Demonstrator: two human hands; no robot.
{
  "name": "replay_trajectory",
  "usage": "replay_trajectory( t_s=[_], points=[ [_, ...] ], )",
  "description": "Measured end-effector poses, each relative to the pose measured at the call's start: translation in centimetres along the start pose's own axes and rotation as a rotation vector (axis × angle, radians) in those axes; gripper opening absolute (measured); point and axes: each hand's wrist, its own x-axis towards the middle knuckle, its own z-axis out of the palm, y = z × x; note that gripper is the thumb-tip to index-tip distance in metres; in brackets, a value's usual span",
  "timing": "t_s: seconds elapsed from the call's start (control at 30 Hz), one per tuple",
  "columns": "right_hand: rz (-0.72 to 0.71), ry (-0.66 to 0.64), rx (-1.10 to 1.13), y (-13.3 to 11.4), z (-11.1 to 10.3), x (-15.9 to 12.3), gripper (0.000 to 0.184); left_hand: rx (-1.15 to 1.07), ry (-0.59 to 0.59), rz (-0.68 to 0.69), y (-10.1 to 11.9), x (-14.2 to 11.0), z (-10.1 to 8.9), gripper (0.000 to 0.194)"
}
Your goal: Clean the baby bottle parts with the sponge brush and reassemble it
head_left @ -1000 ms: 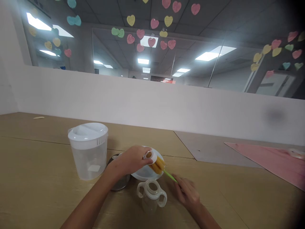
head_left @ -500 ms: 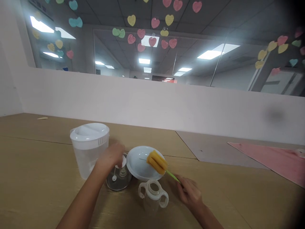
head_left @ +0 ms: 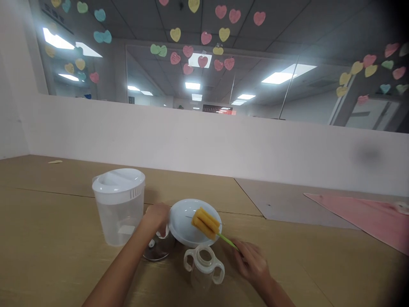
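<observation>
Close in, left hand (head_left: pixel 156 216) curled at a clear lid's (head_left: pixel 156 251) rim, grip unclear, right hand (head_left: pixel 252 264) pinching a sponge brush (head_left: pixel 206 224)

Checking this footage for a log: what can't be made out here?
All in the head view:
The top of the round clear piece: covered by the left hand.
The end of the green brush handle: hidden inside the right hand.
Any writing on the paper hearts: too small.
The far end of the pink sheet: cut off by the right edge.
</observation>
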Motion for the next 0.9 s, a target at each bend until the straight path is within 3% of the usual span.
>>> replay_trajectory(
  t_s=[0.2, 0.33, 0.57, 0.9],
  points=[
    [0.008, -0.026, -0.001, -0.2, -0.1, 0.2, 0.019, 0.029, -0.043, -0.037, -0.1, -0.6, -1.1, 0.031],
    [0.007, -0.027, 0.012, -0.1, 0.1, 0.1, 0.019, 0.028, -0.093, -0.031, -0.2, 0.3, -0.4, 0.030],
    [0.021, -0.019, 0.036, -0.1, 0.3, -0.1, 0.018, 0.059, -0.049, -0.053, -0.5, 2.6, 2.1, 0.041],
    [0.010, -0.029, 0.032, -0.3, 0.3, 0.3, 0.017, 0.063, 0.049, -0.014, -0.5, 2.6, 2.3, 0.049]
  ],
)
